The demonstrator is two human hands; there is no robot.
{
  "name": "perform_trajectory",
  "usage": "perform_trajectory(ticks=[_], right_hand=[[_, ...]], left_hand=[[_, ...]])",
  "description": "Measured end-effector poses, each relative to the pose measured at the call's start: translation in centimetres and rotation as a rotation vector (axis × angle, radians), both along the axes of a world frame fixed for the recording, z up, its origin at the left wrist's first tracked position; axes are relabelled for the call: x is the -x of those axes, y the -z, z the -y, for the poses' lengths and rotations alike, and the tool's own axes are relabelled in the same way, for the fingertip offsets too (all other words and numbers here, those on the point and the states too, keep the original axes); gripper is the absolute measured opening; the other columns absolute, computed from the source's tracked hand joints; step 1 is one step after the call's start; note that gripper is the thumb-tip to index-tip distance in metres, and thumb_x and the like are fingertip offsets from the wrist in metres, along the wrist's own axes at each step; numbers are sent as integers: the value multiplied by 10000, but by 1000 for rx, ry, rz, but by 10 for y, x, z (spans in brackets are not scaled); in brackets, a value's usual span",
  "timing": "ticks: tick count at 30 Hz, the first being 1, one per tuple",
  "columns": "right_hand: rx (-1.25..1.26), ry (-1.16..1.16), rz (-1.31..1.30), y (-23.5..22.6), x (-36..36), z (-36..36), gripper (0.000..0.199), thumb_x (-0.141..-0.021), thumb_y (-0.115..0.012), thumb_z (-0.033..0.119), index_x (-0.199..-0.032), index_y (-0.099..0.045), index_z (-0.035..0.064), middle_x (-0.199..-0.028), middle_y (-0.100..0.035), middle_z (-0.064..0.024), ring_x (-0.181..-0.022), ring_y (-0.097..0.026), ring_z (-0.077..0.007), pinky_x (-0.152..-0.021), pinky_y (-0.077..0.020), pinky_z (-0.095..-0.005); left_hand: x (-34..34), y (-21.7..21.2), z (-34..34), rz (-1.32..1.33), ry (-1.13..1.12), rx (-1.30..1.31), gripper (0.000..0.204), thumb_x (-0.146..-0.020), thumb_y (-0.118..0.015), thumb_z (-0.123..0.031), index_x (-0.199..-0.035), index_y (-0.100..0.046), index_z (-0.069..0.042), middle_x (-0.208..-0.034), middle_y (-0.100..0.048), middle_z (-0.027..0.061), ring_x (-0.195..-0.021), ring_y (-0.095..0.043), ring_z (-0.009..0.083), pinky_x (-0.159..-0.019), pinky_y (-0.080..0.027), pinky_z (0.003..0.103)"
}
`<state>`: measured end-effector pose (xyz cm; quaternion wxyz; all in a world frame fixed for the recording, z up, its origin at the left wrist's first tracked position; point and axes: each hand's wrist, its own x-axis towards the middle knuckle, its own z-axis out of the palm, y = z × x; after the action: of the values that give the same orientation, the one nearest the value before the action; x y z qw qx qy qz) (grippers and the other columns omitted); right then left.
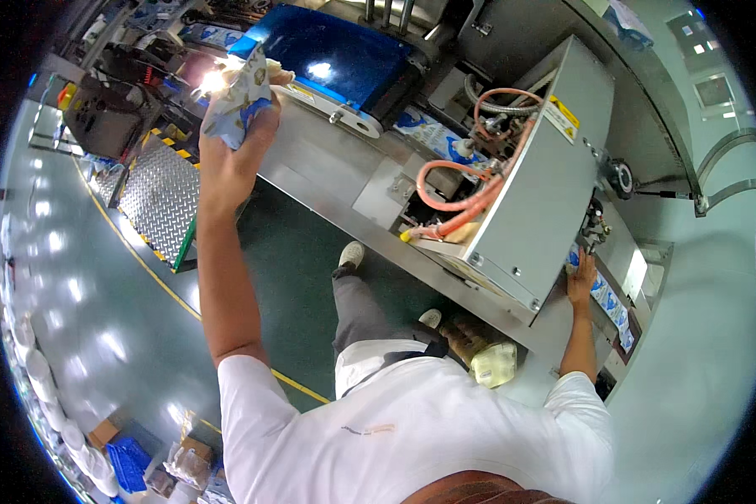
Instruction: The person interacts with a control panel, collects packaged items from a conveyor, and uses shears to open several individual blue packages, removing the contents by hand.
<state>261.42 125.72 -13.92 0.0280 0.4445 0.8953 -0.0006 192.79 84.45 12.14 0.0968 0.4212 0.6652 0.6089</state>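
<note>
My left hand (237, 160) is raised at the upper left, closed on a crumpled blue-and-white printed wrapper (242, 101). Part of the wrapper stands up above the fingers, next to a bright light. On the far right, my right hand (581, 279) reaches beside the grey machine housing (539, 189). Its fingers look stretched out, touching a row of blue-and-white printed packets (609, 302) near small metal fittings (595, 225). Exactly what lies under those fingertips is hard to make out.
A blue conveyor belt (332, 55) runs at the top. Orange hoses (458, 197) loop out of the housing. A chequer-plate step (161, 197) with striped edges stands left. Below the machine sits a yellowish plastic container (493, 364). Boxes and a blue crate (128, 462) lie lower left.
</note>
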Motion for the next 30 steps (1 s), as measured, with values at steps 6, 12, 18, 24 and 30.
perform_trajectory(ticks=[6,12,18,24,30], right_hand=[[-27,-214,-211,-10,63,18,630,-1060,-504,348,-1616,-337,104,-1683,-294,-164,-1574,-194,-373,-1258,-103,-554],[-141,-241,-211,24,90,26,626,-1051,-505,330,-1613,-348,103,-1688,-282,-160,-1573,-189,-386,-1260,-132,-562],[-5,21,-110,-12,106,31,593,-1036,-573,323,-1579,-414,147,-1657,-312,-161,-1511,-278,-434,-1241,-205,-570],[300,170,-636,26,35,15,645,-974,-627,237,-1583,-422,179,-1634,-363,-206,-1487,-321,-449,-1239,-204,-563],[399,274,-633,24,-7,7,592,-999,-576,235,-1568,-441,145,-1611,-401,-203,-1487,-350,-428,-1237,-253,-509]], left_hand=[[44,16,-40,-223,-96,25,388,-936,-634,-70,-1318,-578,-35,-963,-652,44,-837,-603,124,-766,-503,301],[116,-27,-158,-760,-62,-127,529,-786,-704,-76,-1284,-546,8,-1303,-564,246,-1254,-535,422,-1105,-412,466],[172,-73,-258,-774,-91,31,558,-727,-752,-88,-1237,-559,29,-1366,-494,349,-1199,-568,519,-1020,-485,515],[235,-97,-348,-851,-5,43,516,-738,-767,-165,-1173,-582,40,-1346,-473,387,-1075,-633,527,-934,-528,513],[274,-106,-399,-880,78,73,497,-770,-774,-263,-1108,-628,70,-1500,-333,475,-1166,-631,541,-995,-532,492]])
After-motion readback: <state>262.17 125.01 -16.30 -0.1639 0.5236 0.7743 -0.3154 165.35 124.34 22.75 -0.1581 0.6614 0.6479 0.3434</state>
